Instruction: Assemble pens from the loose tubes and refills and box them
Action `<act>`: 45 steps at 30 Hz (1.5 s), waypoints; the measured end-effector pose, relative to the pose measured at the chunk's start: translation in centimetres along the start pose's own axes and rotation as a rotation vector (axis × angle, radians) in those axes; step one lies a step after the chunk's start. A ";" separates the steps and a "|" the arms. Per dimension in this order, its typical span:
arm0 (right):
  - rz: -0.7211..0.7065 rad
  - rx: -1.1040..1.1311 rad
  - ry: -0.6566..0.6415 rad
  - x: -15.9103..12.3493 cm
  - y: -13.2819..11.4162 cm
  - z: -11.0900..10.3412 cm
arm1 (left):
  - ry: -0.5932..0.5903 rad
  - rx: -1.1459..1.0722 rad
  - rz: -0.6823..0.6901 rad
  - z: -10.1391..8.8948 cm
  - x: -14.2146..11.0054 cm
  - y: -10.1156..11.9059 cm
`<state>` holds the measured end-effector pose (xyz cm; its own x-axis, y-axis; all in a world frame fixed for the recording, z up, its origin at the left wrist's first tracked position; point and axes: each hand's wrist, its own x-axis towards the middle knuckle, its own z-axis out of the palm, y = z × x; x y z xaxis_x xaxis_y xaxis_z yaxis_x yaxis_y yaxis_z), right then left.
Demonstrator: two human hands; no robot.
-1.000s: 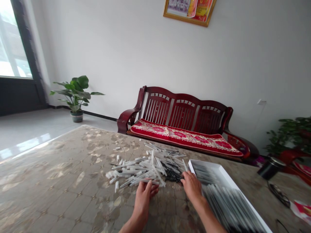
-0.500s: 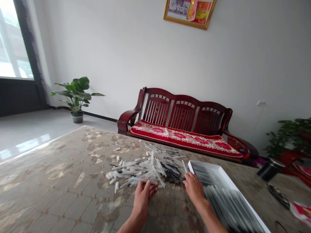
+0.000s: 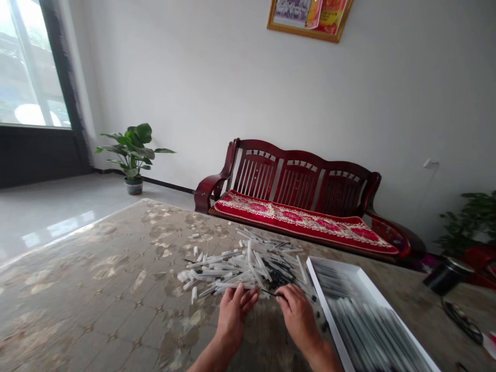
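Observation:
My left hand (image 3: 235,307) pinches a whitish pen barrel (image 3: 232,284) that lies level across its fingertips, at the near edge of a loose pile. In my right hand (image 3: 297,310) is a thin dark pen refill (image 3: 269,293), its tip pointing left at the barrel's right end. Whether the tip is inside the barrel I cannot tell. Behind both hands spreads the pile of white pen barrels (image 3: 217,271), with dark pen parts (image 3: 277,274) on its right side. To the right of my right hand stands a white box (image 3: 382,292) holding rows of finished-looking pens (image 3: 372,325).
A patterned cloth (image 3: 116,289) covers the table. Small black pieces (image 3: 324,326) lie beside the box. Further right are a black cylinder (image 3: 447,276) and a dark cable (image 3: 463,320). A red wooden bench (image 3: 294,181) stands beyond the table.
My right hand has moved left from beside the box and pile toward my left hand, bringing the dark refill to the barrel. The view has shifted slightly.

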<state>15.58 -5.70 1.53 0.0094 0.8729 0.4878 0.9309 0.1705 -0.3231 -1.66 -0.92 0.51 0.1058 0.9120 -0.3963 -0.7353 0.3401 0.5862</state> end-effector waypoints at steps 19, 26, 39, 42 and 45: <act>0.050 0.294 0.151 0.2 -3.4 -0.3 | -0.106 0.019 -0.048 -0.2 -0.5 -0.5; 0.407 0.262 0.150 0.3 4.5 -1.1 | -0.004 -0.134 -0.034 0.3 0.3 1.9; 0.346 -0.215 -0.144 0.6 6.5 0.4 | -0.079 -0.040 -0.069 0.0 -0.2 0.6; 0.329 -0.281 -0.140 0.7 7.0 0.8 | -0.085 -0.026 -0.081 0.0 -0.3 0.4; 0.252 -0.361 -0.092 0.5 7.3 1.2 | -0.090 -0.038 -0.083 0.1 -0.4 0.4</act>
<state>21.92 -3.48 -1.58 0.2353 0.9065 0.3506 0.9715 -0.2090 -0.1115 -1.92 -1.11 1.02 0.2255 0.8988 -0.3760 -0.7460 0.4075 0.5267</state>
